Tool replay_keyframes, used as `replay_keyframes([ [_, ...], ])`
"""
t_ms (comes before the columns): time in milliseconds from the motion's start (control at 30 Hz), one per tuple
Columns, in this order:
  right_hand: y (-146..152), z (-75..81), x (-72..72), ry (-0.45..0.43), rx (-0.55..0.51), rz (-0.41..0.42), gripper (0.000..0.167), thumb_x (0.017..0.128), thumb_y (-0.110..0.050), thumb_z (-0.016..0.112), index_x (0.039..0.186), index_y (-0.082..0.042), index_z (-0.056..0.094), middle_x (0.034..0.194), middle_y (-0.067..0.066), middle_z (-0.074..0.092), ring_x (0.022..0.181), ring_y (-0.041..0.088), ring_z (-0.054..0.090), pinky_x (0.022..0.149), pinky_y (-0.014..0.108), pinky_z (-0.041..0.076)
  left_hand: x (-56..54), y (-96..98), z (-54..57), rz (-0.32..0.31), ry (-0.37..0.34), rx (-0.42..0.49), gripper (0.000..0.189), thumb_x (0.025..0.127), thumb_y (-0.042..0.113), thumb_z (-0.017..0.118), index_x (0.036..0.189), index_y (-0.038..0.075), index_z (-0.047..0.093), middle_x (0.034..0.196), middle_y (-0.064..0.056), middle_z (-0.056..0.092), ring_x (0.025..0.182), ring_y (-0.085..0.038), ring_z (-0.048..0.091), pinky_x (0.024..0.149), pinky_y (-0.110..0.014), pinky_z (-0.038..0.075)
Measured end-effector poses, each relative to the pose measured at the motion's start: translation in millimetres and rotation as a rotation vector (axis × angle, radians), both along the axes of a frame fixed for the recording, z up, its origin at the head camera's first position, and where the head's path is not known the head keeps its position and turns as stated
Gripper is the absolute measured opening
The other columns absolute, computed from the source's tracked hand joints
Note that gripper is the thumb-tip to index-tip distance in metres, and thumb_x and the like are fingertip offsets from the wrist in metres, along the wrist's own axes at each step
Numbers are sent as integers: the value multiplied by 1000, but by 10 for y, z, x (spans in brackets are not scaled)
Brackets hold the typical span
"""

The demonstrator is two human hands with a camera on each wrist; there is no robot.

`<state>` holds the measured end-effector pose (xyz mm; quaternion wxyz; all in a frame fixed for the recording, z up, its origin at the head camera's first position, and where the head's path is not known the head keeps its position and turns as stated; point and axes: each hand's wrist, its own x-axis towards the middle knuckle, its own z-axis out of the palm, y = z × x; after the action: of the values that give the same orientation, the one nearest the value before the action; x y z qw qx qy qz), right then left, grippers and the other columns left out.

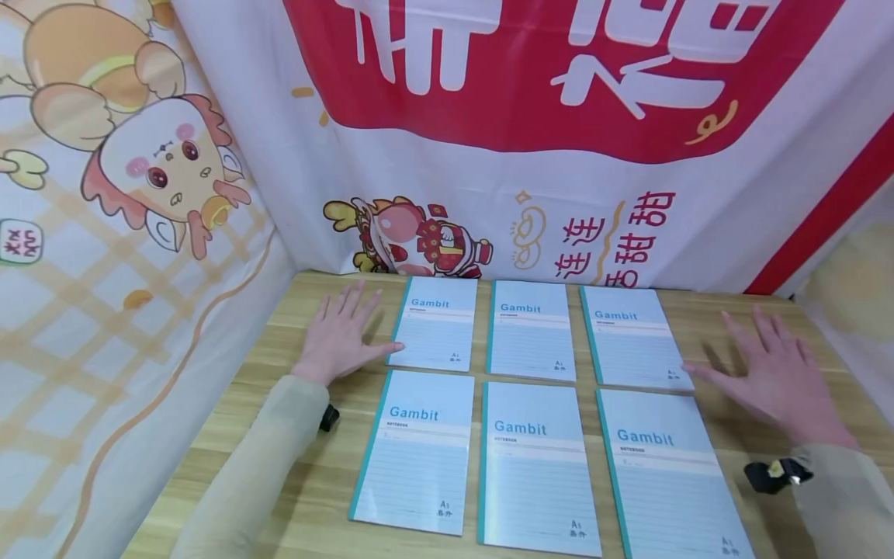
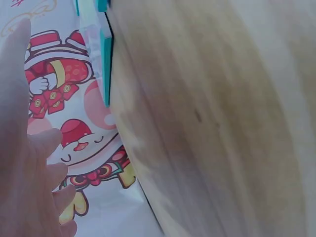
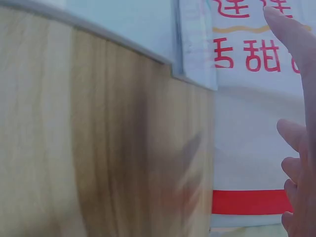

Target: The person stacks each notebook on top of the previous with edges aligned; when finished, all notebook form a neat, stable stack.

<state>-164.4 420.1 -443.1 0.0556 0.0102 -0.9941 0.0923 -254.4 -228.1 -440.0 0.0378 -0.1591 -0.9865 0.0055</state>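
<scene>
Several light-blue "Gambit" notebooks with teal spines lie in two rows on a wooden table. My left hand [image 1: 342,335], fingers spread, is beside the back-left notebook [image 1: 434,330], and its thumb overlaps that cover's left edge in the head view. On the other side, my right hand [image 1: 778,373] has its fingers spread too, its thumb tip right at the edge of the back-right notebook [image 1: 634,341]. Between them sits the back-middle notebook [image 1: 531,334]. The front row holds a left notebook [image 1: 415,458], a middle one [image 1: 536,473] and a right one [image 1: 673,481]. Neither hand holds anything.
The wooden table [image 1: 293,481] ends at a printed cloth backdrop [image 1: 419,171] behind the notebooks. A patterned cloth [image 1: 174,310] hangs along the left side. Black straps show at both wrists, such as the right wrist strap [image 1: 777,473].
</scene>
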Motion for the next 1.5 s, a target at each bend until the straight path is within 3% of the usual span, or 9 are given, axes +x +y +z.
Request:
replay_keyframes([
  [267,-169,169,3,61,-48,-30,116,83,-73,66,163,-7,12,165,26,-13,147,53,-11,110,77,-4,19,20,144,-5,27,17,115,80,95,33,165,19,15,169,-13,-1,153,-37,4,121,-58,-4],
  [433,-380,343,4,68,-133,-12,116,82,-70,71,164,-11,12,167,21,-7,148,53,-1,104,83,11,31,29,233,-3,44,54,114,81,93,37,164,17,18,169,-13,0,154,-35,1,121,-56,-6],
  [600,-670,458,6,53,-240,-12,110,85,-65,71,164,-13,16,168,19,0,147,54,8,95,86,23,40,50,295,-5,46,137,108,85,88,40,165,20,16,169,-13,1,154,-35,4,122,-57,0],
  [767,-1006,506,-7,31,-355,-3,100,89,-63,67,163,-15,22,168,17,11,148,50,14,94,84,29,51,82,277,28,-56,362,99,90,81,45,165,27,7,170,-9,0,152,-42,10,119,-65,9],
  [967,-1440,525,13,-60,-490,33,95,90,-68,63,164,-23,23,165,18,23,141,51,29,96,77,39,99,144,209,104,-204,646,95,93,73,52,165,29,8,169,-9,12,152,-38,14,117,-67,15],
  [1200,-1892,356,-63,-93,-648,137,91,88,-68,66,159,-18,36,160,12,37,143,41,36,112,60,36,135,204,80,186,-341,928,93,94,68,58,163,17,23,165,-12,27,146,-37,32,115,-59,31],
  [1333,-2185,245,-108,-135,-776,183,91,87,-66,69,157,-16,39,156,9,44,141,32,42,114,52,37,155,224,2,259,-426,1037,95,91,69,61,160,11,30,160,-13,36,144,-32,38,116,-52,33],
  [1500,-2550,134,-135,-220,-892,214,89,86,-62,73,154,-14,44,150,9,51,136,28,48,112,46,41,217,239,-44,327,-500,1070,92,91,69,61,157,11,37,157,-11,42,145,-30,36,116,-51,33],
])
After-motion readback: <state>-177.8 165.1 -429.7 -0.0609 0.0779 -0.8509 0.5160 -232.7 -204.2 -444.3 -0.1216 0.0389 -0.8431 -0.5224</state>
